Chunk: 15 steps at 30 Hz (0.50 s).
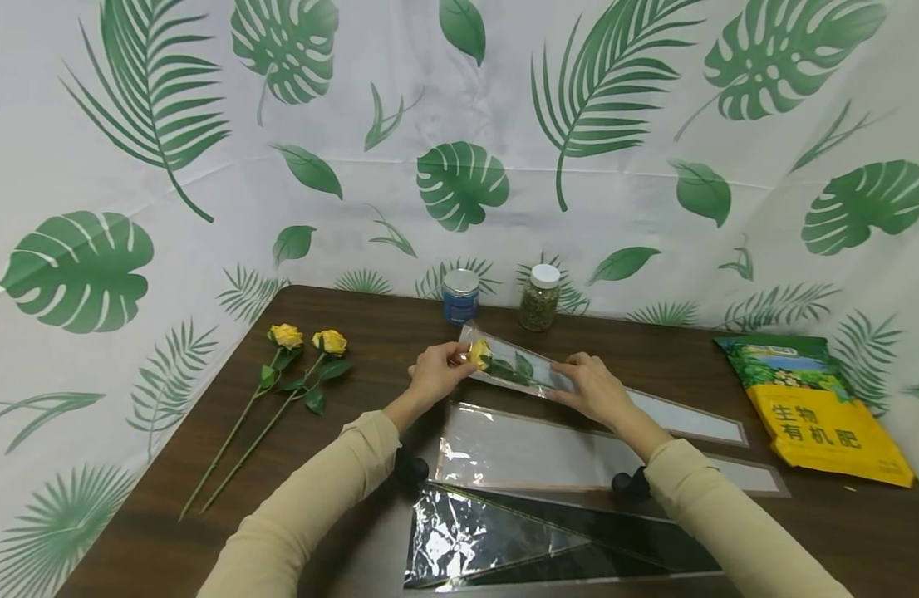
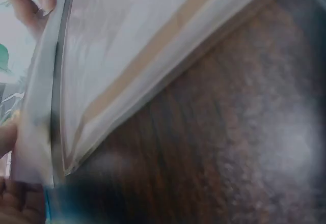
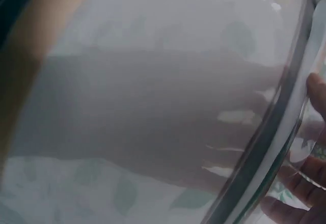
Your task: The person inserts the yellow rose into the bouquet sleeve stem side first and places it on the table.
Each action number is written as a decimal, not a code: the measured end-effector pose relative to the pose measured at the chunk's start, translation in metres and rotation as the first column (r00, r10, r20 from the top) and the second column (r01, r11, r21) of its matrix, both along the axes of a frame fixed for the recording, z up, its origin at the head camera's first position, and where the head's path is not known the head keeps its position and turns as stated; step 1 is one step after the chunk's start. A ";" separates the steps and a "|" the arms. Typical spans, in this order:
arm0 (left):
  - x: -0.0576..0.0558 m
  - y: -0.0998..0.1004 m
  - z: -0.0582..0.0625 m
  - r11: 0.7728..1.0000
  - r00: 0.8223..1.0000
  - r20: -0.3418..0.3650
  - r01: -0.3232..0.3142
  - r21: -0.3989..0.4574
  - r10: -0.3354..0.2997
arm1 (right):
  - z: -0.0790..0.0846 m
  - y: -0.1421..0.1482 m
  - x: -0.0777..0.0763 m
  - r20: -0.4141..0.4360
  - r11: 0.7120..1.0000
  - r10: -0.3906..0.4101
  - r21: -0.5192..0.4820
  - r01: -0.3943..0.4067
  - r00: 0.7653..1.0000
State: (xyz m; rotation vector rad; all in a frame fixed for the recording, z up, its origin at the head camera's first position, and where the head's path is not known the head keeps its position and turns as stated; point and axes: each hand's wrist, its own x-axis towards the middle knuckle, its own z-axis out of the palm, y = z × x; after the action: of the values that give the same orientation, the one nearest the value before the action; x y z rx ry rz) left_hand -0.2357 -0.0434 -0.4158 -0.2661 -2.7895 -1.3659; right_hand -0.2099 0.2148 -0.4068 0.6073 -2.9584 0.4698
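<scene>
A single yellow rose [image 1: 480,354] with green leaves lies inside a long, tapered clear flower sleeve [image 1: 521,350] held above the table. My left hand [image 1: 439,372] pinches the sleeve's wide end beside the bloom. Farther along, my right hand [image 1: 596,389] grips the sleeve around the stem. The right wrist view has its fingers [image 3: 295,188] at the sleeve's edge, with the clear film filling most of the picture. Two more yellow roses, a left one [image 1: 286,336] and a right one [image 1: 330,342], rest on the table to the left.
Flat sleeves with pale panels [image 1: 527,453] and black ones [image 1: 474,540] lie in front of me. Behind stand a blue can [image 1: 460,297] and a white-lidded jar [image 1: 539,301]. A yellow-green bag [image 1: 818,415] lies at right on the dark wooden table [image 1: 370,324].
</scene>
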 end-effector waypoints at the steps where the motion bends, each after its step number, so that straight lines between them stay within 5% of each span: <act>1: -0.001 -0.001 -0.001 1.000 1.000 0.027 0.004 0.005 -0.004 | -0.002 0.004 0.001 0.013 0.999 -0.002 0.033 0.002 1.000; 5: -0.002 -0.003 0.000 0.999 0.992 0.120 0.037 0.028 -0.040 | -0.008 0.009 0.000 0.005 0.998 0.002 0.066 -0.003 1.000; 10: -0.003 -0.001 0.001 0.998 0.992 0.118 0.027 0.063 -0.034 | -0.010 0.010 -0.005 -0.014 0.999 0.026 0.046 -0.025 1.000; 15: -0.005 0.001 0.000 0.989 0.986 0.157 0.025 0.147 -0.048 | -0.008 0.014 -0.011 0.124 1.000 0.018 0.021 -0.021 0.992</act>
State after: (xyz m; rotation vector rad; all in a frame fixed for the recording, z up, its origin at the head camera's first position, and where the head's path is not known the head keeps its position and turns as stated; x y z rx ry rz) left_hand -0.2406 -0.0423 -0.4155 -0.2134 -2.8044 -1.6596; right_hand -0.2208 0.2290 -0.4149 0.6316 -3.0810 0.4943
